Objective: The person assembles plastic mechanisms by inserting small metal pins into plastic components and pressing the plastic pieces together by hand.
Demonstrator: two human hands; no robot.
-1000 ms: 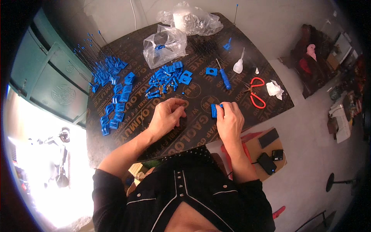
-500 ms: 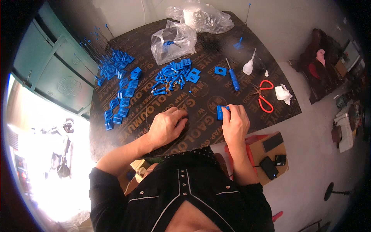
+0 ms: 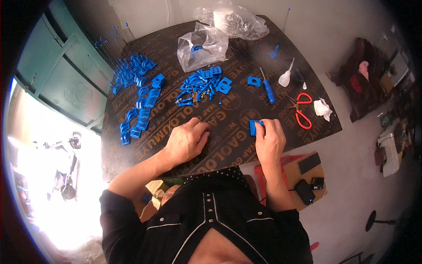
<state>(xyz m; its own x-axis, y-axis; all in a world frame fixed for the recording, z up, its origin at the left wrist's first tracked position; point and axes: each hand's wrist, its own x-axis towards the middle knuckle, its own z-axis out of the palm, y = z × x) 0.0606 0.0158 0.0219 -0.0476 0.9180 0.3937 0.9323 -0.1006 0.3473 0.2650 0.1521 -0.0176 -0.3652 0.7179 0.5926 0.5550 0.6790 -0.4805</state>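
Observation:
My right hand (image 3: pixel 269 141) grips a small blue plastic block (image 3: pixel 253 127) just above the dark board (image 3: pixel 228 116). My left hand (image 3: pixel 187 141) rests palm down on the board with fingers curled, its fingertips over a small dark item that I cannot make out. Beyond the hands lies a pile of small blue plastic parts (image 3: pixel 200 87) mixed with brass-coloured pins. Rows of finished-looking blue pieces (image 3: pixel 138 103) run along the board's left side.
A blue-handled screwdriver (image 3: pixel 267 88), a white squeeze bottle (image 3: pixel 286 77), red-handled scissors (image 3: pixel 302 110) and crumpled tissue (image 3: pixel 323 108) lie at the right. Clear plastic bags (image 3: pixel 202 44) sit at the far edge. A low wooden stool with phones (image 3: pixel 307 176) stands right of me.
The view has shifted slightly. My right hand keeps the blue block and both hands have barely moved on the board.

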